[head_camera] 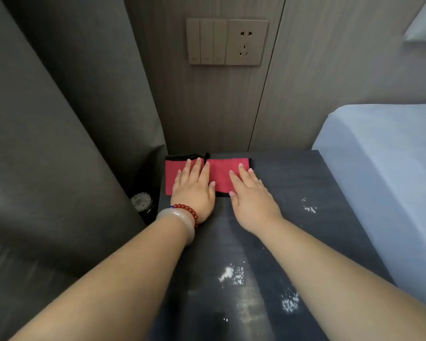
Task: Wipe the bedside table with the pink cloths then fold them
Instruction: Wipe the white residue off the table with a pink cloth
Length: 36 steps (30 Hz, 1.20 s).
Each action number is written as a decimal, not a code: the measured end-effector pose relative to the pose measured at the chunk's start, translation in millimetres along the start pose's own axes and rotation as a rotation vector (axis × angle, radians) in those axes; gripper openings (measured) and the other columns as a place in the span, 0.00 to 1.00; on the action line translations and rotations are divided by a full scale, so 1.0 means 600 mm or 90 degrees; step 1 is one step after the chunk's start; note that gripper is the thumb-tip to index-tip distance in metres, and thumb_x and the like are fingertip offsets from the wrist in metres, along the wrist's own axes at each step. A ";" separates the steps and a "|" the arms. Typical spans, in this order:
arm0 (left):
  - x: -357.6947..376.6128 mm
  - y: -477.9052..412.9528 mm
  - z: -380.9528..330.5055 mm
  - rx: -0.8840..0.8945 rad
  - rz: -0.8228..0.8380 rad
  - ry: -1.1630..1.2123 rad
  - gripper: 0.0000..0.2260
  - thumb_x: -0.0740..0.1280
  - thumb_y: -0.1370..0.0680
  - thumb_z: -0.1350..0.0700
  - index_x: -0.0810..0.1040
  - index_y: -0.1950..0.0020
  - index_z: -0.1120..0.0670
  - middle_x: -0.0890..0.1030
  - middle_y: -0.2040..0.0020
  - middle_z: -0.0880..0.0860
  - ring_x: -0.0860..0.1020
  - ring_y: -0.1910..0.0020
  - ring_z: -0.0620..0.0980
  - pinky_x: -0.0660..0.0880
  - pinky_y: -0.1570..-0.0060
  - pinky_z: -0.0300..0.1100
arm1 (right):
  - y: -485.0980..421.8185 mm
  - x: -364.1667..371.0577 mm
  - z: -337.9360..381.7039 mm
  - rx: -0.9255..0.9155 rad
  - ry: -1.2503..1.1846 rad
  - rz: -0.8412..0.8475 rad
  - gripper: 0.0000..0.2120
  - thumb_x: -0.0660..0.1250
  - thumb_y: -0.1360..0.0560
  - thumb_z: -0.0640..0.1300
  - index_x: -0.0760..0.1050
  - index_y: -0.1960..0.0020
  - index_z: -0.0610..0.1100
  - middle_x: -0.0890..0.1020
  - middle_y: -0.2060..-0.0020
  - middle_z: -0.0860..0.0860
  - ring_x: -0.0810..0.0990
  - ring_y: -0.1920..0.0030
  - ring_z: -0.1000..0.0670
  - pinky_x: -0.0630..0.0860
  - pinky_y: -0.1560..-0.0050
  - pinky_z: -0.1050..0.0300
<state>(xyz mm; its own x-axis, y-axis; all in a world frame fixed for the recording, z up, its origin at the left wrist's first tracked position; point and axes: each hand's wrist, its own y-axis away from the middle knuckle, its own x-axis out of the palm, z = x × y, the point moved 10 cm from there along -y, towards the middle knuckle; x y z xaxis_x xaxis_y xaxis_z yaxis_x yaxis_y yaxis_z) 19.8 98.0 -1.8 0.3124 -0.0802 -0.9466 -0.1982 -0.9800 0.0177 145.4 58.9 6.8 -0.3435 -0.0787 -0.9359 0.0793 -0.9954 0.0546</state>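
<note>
Both hands flat, fingers spread, gripping nothing. Left hand (194, 190) and right hand (251, 195) press the pink cloths (221, 175). White powder (230, 274) sits well behind the fingertips on the bedside table (293, 183).

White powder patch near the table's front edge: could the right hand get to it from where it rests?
Probably yes. The right hand lies flat, partly on a pink cloth, and nothing stands on the table between it and the powder.
</note>
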 end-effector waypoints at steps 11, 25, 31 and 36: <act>0.020 -0.013 0.004 -0.042 0.003 0.007 0.24 0.46 0.17 0.46 0.51 0.21 0.49 0.52 0.21 0.46 0.49 0.22 0.48 0.48 0.27 0.49 | -0.033 -0.037 -0.070 0.133 0.086 -0.103 0.28 0.56 0.24 0.64 0.75 0.38 0.44 0.62 0.26 0.44 0.56 0.25 0.42 0.57 0.27 0.44; 0.015 0.007 -0.024 0.000 -0.065 0.024 0.24 0.53 0.18 0.47 0.56 0.22 0.48 0.57 0.22 0.48 0.54 0.24 0.50 0.50 0.29 0.48 | -0.017 -0.018 -0.076 0.072 0.136 -0.132 0.24 0.54 0.25 0.56 0.66 0.29 0.56 0.71 0.33 0.50 0.65 0.32 0.44 0.60 0.33 0.44; 0.021 0.000 -0.013 -0.045 -0.082 -0.042 0.26 0.49 0.19 0.42 0.58 0.22 0.51 0.56 0.21 0.52 0.48 0.23 0.53 0.41 0.25 0.52 | -0.081 0.013 -0.122 0.068 0.112 0.021 0.23 0.42 0.20 0.60 0.44 0.25 0.65 0.39 0.23 0.54 0.36 0.24 0.46 0.37 0.25 0.44; 0.018 0.002 -0.034 0.021 -0.100 -0.053 0.25 0.49 0.19 0.44 0.60 0.23 0.49 0.56 0.21 0.51 0.48 0.22 0.53 0.38 0.26 0.53 | -0.100 0.016 -0.092 0.103 0.082 -0.012 0.24 0.46 0.19 0.52 0.49 0.23 0.59 0.47 0.22 0.54 0.43 0.23 0.48 0.41 0.24 0.47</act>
<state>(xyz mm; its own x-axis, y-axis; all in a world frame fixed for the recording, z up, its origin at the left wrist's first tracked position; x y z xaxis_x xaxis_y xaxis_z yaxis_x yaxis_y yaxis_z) 42.2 92.4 -5.1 0.2637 0.0902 -0.9604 -0.1840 -0.9726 -0.1419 188.8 120.7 -24.9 -0.2208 -0.0624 -0.9733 -0.0809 -0.9933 0.0820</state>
